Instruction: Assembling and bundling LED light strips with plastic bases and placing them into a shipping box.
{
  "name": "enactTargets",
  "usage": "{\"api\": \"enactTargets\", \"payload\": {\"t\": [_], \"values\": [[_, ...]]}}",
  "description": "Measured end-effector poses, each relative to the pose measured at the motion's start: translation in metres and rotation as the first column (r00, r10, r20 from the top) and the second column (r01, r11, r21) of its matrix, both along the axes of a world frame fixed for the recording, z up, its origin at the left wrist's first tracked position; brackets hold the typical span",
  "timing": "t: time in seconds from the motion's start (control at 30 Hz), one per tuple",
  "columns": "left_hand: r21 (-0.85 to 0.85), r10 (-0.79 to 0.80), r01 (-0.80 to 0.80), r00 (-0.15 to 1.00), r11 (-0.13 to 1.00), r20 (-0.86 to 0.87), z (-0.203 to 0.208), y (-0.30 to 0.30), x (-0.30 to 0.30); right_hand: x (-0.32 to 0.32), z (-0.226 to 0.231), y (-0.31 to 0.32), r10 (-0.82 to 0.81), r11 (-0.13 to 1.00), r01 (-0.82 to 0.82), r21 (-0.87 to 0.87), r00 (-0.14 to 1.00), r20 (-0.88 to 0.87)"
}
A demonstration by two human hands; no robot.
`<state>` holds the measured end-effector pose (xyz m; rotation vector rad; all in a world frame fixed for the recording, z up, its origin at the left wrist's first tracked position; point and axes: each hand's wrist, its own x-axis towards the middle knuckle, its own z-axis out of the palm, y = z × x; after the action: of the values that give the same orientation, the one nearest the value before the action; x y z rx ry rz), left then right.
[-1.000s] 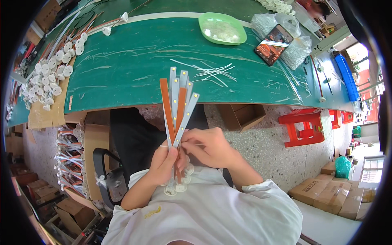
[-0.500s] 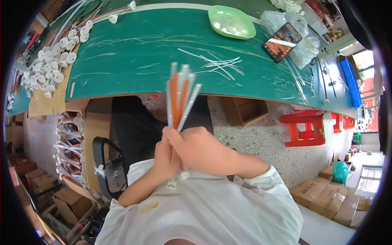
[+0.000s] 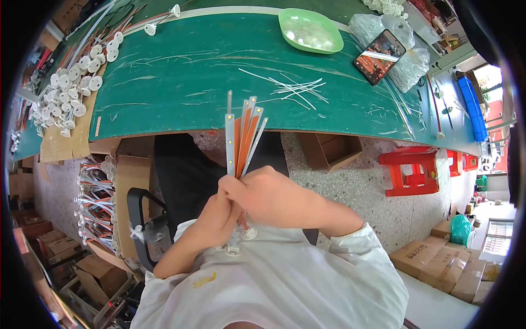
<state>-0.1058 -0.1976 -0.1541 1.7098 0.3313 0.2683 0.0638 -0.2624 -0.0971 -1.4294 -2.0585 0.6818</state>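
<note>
Both hands are closed together in front of my white shirt, around a bundle of thin LED strips. The strips fan upward, grey-white and orange, with small yellowish chips along them. My left hand wraps the lower part of the bundle. Over its upper side my right hand is clenched on the same strips, its thumb against the left fingers. Below the hands, clear-white round end caps poke out near the shirt. The fingers hide the middle of the bundle.
On the green table lie thin white strips, a light green bowl with white bits, a phone and plastic bags. White-capped strips heap up at left. Red stools and cardboard boxes stand right.
The strips have turned and spread in my grip; one grey-white strip at the left now shows its chip side. Both hands stay closed in nearly the same place.
</note>
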Motion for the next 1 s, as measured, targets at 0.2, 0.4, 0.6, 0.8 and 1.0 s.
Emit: {"api": "enactTargets", "payload": {"t": [0.2, 0.4, 0.6, 0.8, 1.0], "values": [[0.078, -0.068, 0.069, 0.998, 0.995, -0.004, 0.006, 0.004, 0.002, -0.007, -0.008, 0.000, -0.025, 0.989, -0.006, 0.149, 0.978, 0.206], [0.163, 0.111, -0.119, 0.992, 0.979, 0.058, -0.010, -0.003, 0.003, -0.021, -0.027, -0.009, -0.168, 0.930, 0.027, 0.367, 0.919, 0.357], [0.062, 0.059, -0.066, 0.991, 0.996, 0.118, -0.003, 0.005, 0.006, -0.016, -0.028, -0.006, -0.187, 0.904, 0.062, 0.423, 0.947, 0.260], [-0.254, 0.088, -0.054, 0.988, 0.966, 0.126, 0.014, 0.011, 0.015, 0.003, -0.004, 0.008, -0.137, 0.861, -0.027, 0.508, 0.950, 0.282], [-0.505, 0.060, 0.057, 0.976, 0.861, 0.211, 0.009, 0.020, 0.019, 0.009, 0.000, 0.006, -0.065, 0.882, -0.026, 0.471, 0.982, 0.175]]}}
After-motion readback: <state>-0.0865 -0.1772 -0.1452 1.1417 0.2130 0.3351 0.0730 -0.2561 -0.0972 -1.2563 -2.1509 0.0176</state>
